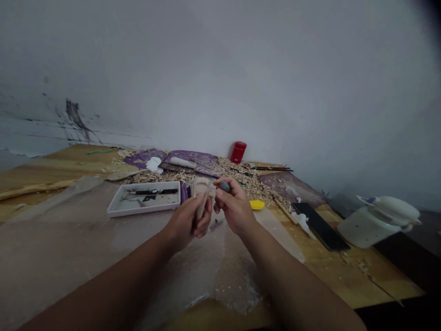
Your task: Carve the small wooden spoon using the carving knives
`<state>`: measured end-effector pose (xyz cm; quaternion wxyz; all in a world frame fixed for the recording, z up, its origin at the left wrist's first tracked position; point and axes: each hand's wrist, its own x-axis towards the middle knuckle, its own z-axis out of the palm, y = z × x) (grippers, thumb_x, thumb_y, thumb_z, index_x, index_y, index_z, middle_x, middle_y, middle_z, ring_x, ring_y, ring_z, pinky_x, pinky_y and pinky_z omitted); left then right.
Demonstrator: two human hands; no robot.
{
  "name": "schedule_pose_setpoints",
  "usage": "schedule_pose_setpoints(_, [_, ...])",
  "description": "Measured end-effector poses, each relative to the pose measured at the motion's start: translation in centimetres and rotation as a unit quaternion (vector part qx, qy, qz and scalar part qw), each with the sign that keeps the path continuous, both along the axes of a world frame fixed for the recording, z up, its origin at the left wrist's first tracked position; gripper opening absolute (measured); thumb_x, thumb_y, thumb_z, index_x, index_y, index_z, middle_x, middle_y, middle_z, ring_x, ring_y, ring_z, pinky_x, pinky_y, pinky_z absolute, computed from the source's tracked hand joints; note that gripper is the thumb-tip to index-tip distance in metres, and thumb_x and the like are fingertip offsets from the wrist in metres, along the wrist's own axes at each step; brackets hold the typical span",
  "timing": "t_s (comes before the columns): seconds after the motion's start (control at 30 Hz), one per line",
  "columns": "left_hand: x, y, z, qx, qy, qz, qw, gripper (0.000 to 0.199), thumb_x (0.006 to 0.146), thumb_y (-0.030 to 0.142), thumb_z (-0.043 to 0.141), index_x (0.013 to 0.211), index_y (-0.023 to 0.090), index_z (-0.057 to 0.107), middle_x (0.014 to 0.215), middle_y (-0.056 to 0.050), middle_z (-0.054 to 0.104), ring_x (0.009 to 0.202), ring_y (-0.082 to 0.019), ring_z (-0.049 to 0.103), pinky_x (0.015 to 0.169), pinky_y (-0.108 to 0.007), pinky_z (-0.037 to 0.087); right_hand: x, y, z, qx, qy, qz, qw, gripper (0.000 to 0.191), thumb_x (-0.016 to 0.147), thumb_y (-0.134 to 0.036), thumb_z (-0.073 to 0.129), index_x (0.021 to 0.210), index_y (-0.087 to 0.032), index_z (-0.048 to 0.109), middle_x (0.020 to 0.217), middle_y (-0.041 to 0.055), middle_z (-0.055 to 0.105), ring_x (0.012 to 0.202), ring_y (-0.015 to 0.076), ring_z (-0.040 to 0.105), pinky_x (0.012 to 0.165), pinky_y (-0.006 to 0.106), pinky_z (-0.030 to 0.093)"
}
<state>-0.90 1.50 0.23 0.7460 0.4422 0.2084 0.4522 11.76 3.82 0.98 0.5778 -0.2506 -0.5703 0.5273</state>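
1. Closest in, at 6 o'clock, both bare forearms (103, 285) reach up from the bottom of the view over a crinkled translucent plastic sheet (72, 243) spread on the wooden workbench (347, 271).
2. Just ahead, at 12 o'clock from the wrists, the left hand (186, 220) is closed around a pale carved wooden piece (200, 197), which stands tilted, its upper end showing above the fingers.
3. Right beside it, the right hand (234, 207) pinches a small grey lump (225, 186) between thumb and forefinger, holding it just by the top of the wood. Whether the two touch is hard to tell.
4. Below the hands, a small metal blade (216, 224) lies on the sheet.
5. At 10 o'clock from the hands, a white tray (143, 211) holds black-handled tools (155, 191).
6. At 2 o'clock sit a yellow scrap (257, 204) and a black flat strip (320, 226), with a thin wooden stick (284, 210) between them.
7. At 3 o'clock, at the bench edge, stands a white plastic container (365, 227) with its lid tilted.
8. Farther off, at 12 o'clock, wood shavings (241, 177) heap around purple mats (193, 157), and a red canister (238, 152) stands against the white wall (241, 78).
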Motion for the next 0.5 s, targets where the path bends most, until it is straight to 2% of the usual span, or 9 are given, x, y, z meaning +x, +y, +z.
schedule_pose_setpoints(0.07, [0.0,0.0,0.0,-0.003,0.003,0.005,1.000,0.032,0.080,0.043,0.033,0.068,0.017,0.047,0.036,0.006,0.032,0.028,-0.005,0.021,0.031,-0.019,0.022,0.1,-0.2,0.2,0.033,-0.045,-0.033,0.998,0.017,0.070,-0.029,0.058,0.076,-0.021,0.044,0.055,-0.0077,0.041,0.043,0.0063,0.038,0.041,0.018,0.033])
schedule_pose_setpoints(0.13, [0.0,-0.1,-0.1,-0.005,0.009,0.014,1.000,0.030,0.079,0.041,0.036,0.065,0.016,0.046,0.036,0.007,0.030,0.029,-0.005,0.021,0.032,-0.018,0.021,0.2,-0.5,0.5,0.086,-0.124,-0.093,0.984,0.019,0.070,-0.031,0.058,0.069,-0.020,0.042,0.052,-0.0074,0.041,0.045,0.0072,0.038,0.043,0.019,0.031])
schedule_pose_setpoints(0.2, [0.0,-0.1,-0.2,-0.004,0.010,0.023,1.000,0.030,0.079,0.039,0.040,0.061,0.016,0.043,0.036,0.007,0.029,0.029,-0.004,0.020,0.032,-0.017,0.020,0.3,-0.9,0.9,0.145,-0.236,-0.168,0.946,0.018,0.071,-0.031,0.056,0.066,-0.020,0.043,0.053,-0.0062,0.042,0.048,0.0083,0.040,0.047,0.020,0.031])
schedule_pose_setpoints(0.3, [0.1,0.0,-0.4,0.007,0.005,0.049,0.999,0.030,0.075,0.045,0.044,0.067,0.016,0.044,0.043,0.006,0.039,0.030,-0.002,0.019,0.031,-0.016,0.017,0.4,-1.5,1.6,0.193,-0.400,-0.243,0.862,0.008,0.071,-0.027,0.051,0.074,-0.021,0.047,0.059,-0.0045,0.048,0.054,0.0103,0.044,0.053,0.022,0.031])
schedule_pose_setpoints(0.4, [0.3,0.2,-0.4,0.006,0.051,0.104,0.993,0.026,0.070,0.042,0.053,0.079,0.019,0.045,0.050,0.007,0.045,0.029,-0.001,0.022,0.030,-0.015,0.015,0.3,-1.9,2.1,0.217,-0.516,-0.219,0.799,0.019,0.070,-0.022,0.048,0.088,-0.021,0.046,0.068,-0.0025,0.055,0.060,0.0130,0.050,0.055,0.023,0.031])
schedule_pose_setpoints(0.5, [0.3,0.4,-0.3,-0.008,0.095,0.152,0.984,0.023,0.068,0.035,0.058,0.074,0.018,0.045,0.044,0.007,0.043,0.030,-0.003,0.031,0.031,-0.015,0.018,0.3,-2.2,2.2,0.240,-0.569,-0.166,0.769,0.022,0.072,-0.019,0.044,0.094,-0.021,0.044,0.077,-0.0002,0.058,0.068,0.0149,0.053,0.059,0.024,0.033])
